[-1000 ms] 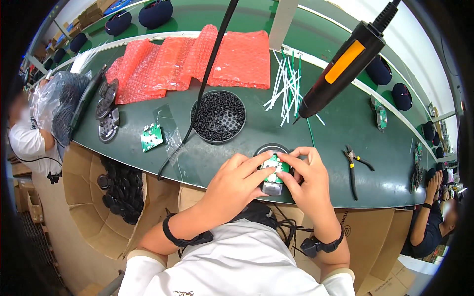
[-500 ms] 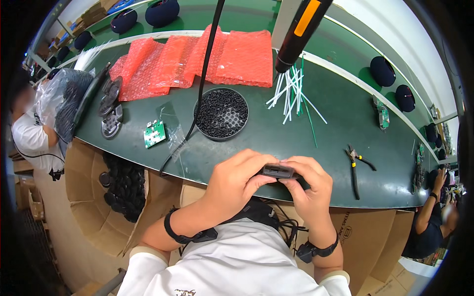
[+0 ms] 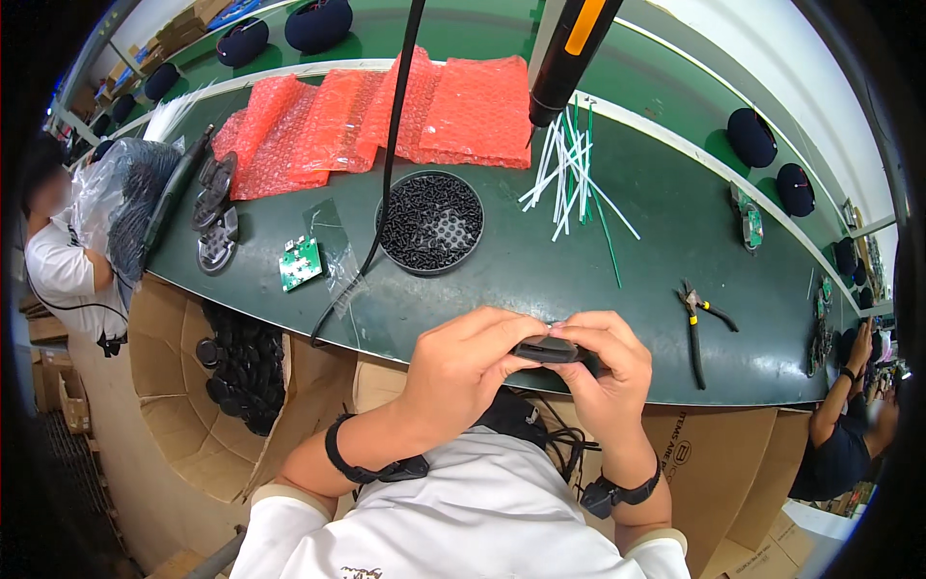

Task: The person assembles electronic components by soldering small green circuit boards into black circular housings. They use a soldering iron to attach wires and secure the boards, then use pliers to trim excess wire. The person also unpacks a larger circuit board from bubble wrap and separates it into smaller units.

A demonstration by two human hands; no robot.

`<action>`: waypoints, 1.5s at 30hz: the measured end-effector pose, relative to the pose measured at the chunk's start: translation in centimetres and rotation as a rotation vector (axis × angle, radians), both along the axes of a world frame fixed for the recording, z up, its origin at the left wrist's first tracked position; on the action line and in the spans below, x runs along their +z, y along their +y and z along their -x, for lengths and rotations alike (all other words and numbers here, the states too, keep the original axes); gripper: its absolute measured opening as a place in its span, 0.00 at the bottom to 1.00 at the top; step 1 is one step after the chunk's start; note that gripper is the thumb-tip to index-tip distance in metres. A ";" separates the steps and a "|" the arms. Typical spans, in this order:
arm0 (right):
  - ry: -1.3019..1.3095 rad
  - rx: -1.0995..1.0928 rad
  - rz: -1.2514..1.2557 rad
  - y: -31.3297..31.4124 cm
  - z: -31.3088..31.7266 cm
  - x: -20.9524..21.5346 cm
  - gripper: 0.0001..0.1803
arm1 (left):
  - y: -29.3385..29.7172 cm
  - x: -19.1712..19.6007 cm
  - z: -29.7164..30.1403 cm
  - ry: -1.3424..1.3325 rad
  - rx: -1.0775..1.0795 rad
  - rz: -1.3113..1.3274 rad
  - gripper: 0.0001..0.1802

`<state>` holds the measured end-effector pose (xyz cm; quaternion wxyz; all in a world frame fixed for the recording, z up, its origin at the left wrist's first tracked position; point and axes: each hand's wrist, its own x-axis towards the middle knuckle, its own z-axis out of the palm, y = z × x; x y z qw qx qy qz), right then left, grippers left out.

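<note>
Black casing point(image 3: 546, 354), pinched by left hand point(image 3: 453, 362) and right hand point(image 3: 614, 372), dark lettering point(image 3: 682, 454) on cardboard box point(image 3: 719, 473)

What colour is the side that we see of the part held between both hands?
The visible side of the held part is black, in the head view.

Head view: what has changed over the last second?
The dark housing, held in the left hand and right hand, has been tipped edge-on, hiding its green board's face. The screwdriver has moved left and away from the person. Nothing was visibly let go. The screw dish, pliers and red bubble wrap stayed put.
</note>
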<state>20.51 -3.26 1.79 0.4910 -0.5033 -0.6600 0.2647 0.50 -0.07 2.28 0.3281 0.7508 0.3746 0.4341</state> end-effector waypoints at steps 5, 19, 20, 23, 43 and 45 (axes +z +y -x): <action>0.030 0.016 -0.006 0.1 -0.1 0.0 0.18 | 0.0 0.2 -0.3 -0.001 0.017 -0.036 0.16; -0.021 0.000 -0.004 0.0 0.0 0.4 0.17 | 0.2 0.1 -0.3 0.022 0.001 -0.069 0.16; -0.029 0.005 -0.009 0.0 0.0 0.5 0.17 | 0.0 0.1 -0.2 0.019 0.000 -0.057 0.16; -0.064 0.027 -0.054 0.1 -0.1 0.5 0.18 | 0.0 0.2 0.0 -0.018 -0.023 0.006 0.16; 0.022 -0.010 -0.121 0.8 -0.1 -0.6 0.17 | 0.4 0.8 -0.2 -0.012 -0.037 0.090 0.14; 0.022 -0.015 -0.125 0.8 0.0 -0.6 0.17 | 0.5 1.1 -0.1 -0.015 -0.052 0.112 0.15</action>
